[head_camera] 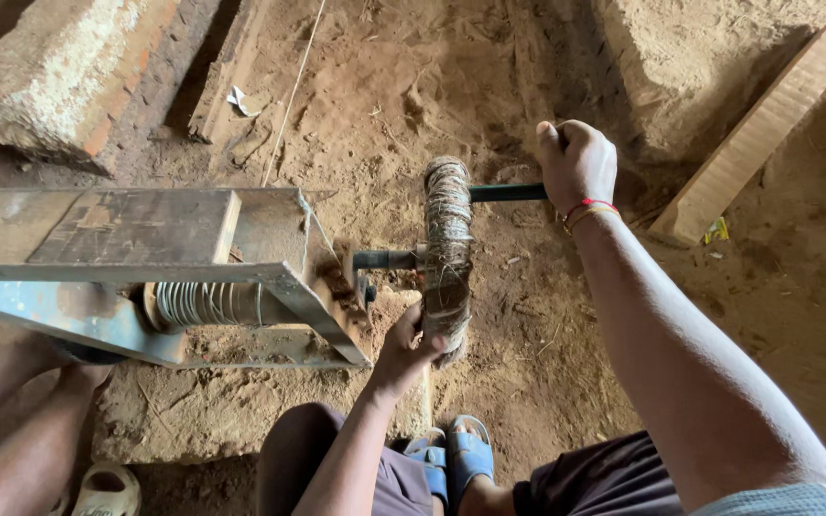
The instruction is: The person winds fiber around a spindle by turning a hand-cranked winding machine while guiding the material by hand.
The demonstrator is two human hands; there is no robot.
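Fingers of the left hand (pixel 411 342) curled around the lower edge of the fibre-wound spool (pixel 447 256) at frame centre. Just beyond and to the right, the right hand (pixel 576 162) gripped the dark handle (pixel 507 192) projecting from the spool.

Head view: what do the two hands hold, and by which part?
The right hand grips the outer end of the dark metal crank rod. The left hand clasps the lower edge of the round bundle of wound brown fibre.
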